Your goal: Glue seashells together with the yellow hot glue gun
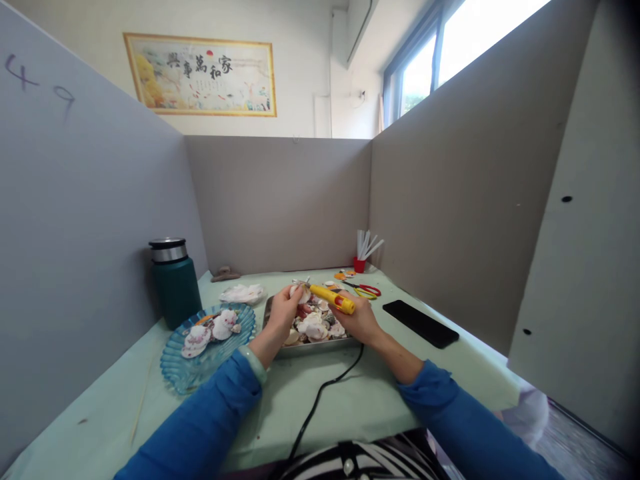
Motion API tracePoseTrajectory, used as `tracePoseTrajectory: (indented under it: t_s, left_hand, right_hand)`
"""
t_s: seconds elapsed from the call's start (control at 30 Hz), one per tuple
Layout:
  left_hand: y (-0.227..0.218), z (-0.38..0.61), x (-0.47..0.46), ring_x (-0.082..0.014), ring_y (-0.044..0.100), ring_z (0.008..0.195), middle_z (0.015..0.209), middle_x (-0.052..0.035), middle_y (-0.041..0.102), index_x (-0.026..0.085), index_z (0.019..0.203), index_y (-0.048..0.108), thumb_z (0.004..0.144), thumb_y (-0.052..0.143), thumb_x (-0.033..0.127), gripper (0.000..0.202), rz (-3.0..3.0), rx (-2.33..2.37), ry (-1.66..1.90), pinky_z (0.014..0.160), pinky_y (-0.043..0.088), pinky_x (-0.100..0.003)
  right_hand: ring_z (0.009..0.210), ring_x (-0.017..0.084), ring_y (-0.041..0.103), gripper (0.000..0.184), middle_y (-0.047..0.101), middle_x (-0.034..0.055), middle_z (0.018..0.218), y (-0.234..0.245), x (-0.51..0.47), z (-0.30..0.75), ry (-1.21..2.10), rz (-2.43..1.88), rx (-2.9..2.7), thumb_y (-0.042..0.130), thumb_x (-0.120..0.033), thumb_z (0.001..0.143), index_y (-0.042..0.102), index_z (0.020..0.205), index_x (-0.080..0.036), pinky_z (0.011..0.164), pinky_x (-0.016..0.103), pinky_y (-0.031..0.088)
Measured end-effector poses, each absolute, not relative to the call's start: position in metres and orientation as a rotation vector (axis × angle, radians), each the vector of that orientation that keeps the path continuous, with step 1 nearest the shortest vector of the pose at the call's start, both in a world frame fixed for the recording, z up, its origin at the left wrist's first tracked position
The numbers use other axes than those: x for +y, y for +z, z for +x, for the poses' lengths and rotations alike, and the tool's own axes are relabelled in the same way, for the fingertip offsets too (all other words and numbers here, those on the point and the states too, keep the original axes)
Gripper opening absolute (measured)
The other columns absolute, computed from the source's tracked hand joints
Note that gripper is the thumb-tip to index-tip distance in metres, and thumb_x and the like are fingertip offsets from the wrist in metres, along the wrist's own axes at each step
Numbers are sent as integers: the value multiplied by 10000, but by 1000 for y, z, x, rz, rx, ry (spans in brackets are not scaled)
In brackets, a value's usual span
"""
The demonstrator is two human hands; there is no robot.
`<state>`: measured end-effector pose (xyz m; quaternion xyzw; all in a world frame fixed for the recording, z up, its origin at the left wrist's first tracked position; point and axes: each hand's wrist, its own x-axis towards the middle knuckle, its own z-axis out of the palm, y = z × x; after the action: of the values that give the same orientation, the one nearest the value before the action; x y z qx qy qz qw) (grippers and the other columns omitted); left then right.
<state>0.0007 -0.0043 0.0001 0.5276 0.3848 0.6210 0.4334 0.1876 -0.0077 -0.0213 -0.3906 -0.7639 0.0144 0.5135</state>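
Note:
A yellow hot glue gun (332,298) is in my right hand (358,321), its nozzle pointing left. My left hand (284,312) pinches a small pale shell (299,293) close to that nozzle; whether the two touch I cannot tell. Below both hands lies a metal tray (313,349) heaped with white, brown and reddish seashells (314,327). From near my right hand a black cord (325,385) runs down toward my lap. Left of the tray, a blue glass plate (173,373) carries shells joined into white figures (223,325).
A dark green bottle (176,290) stands at the left, with crumpled white tissue (243,294) behind the plate. Scissors (367,291) and a red cup (359,265) of glue sticks are at the back right. A black phone (420,323) lies to the right. Grey partitions (280,200) enclose the table.

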Motion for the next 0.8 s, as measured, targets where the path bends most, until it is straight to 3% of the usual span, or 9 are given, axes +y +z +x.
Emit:
tracePoseTrajectory:
  t_s: [0.57, 0.8]
  left_hand:
    - [0, 1, -5, -98, 566, 435, 626, 17, 579, 148, 811, 567, 643, 722, 521, 438, 1354, 978, 1514, 379, 383, -183]
    - [2, 1, -8, -108, 549, 412, 522, 40, 528, 166, 743, 536, 644, 711, 524, 411, 1374, 993, 1505, 391, 384, -192]
  right_hand:
    - [540, 134, 516, 178, 584, -2, 603, -21, -8, 187, 80, -932, -1841, 556, -345, 813, 623, 770, -186, 537, 231, 381]
    - [559, 116, 504, 284, 558, -21, 586, -12, -6, 191, 464, -913, -1830, 670, -432, 740, 624, 712, -154, 529, 218, 397]
